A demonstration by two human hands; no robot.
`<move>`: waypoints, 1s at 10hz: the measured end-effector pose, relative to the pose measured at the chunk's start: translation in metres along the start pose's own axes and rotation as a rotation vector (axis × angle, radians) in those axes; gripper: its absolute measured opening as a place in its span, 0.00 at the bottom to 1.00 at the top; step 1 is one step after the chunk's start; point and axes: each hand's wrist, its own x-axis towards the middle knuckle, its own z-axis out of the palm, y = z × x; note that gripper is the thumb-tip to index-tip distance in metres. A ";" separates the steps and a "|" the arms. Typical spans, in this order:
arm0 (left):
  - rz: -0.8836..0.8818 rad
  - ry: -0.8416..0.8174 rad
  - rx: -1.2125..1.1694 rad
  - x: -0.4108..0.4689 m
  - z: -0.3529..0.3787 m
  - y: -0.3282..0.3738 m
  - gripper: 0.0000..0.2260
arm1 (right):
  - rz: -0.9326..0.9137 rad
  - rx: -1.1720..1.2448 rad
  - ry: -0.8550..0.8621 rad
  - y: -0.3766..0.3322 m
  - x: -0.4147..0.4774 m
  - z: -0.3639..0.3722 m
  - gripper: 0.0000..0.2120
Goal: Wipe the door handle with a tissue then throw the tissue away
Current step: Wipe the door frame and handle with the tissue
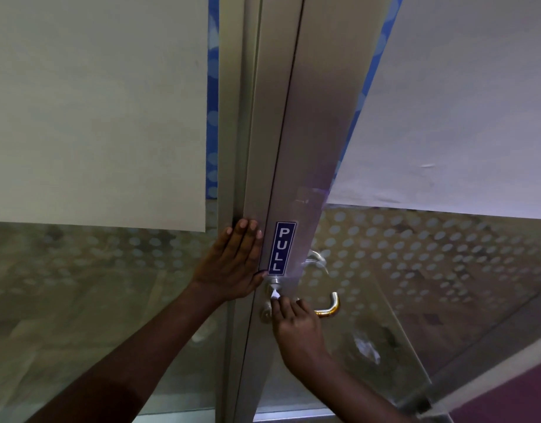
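Tissue sits pinched at the right hand fingertips, pressed to the door handle base below the PULL sticker. Left hand lies flat, open, on the door frame.

This is looking like an office or some public building rather than a home. An aluminium-framed door is running up the middle of the frame, carrying a blue PULL sticker just above a metal lever handle. Glass panels frosted with rows of dots are filling the lower left and right, and plain paper sheets are covering the upper glass. Purple flooring, possibly carpet, is showing at lower right.
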 end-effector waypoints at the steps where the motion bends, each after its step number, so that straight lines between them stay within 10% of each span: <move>1: 0.003 -0.003 0.015 0.000 0.000 0.000 0.35 | -0.065 -0.015 -0.006 0.010 -0.008 -0.001 0.16; 10: -0.005 0.002 0.076 0.002 -0.001 0.001 0.35 | -0.469 0.113 -0.119 0.118 -0.016 0.004 0.09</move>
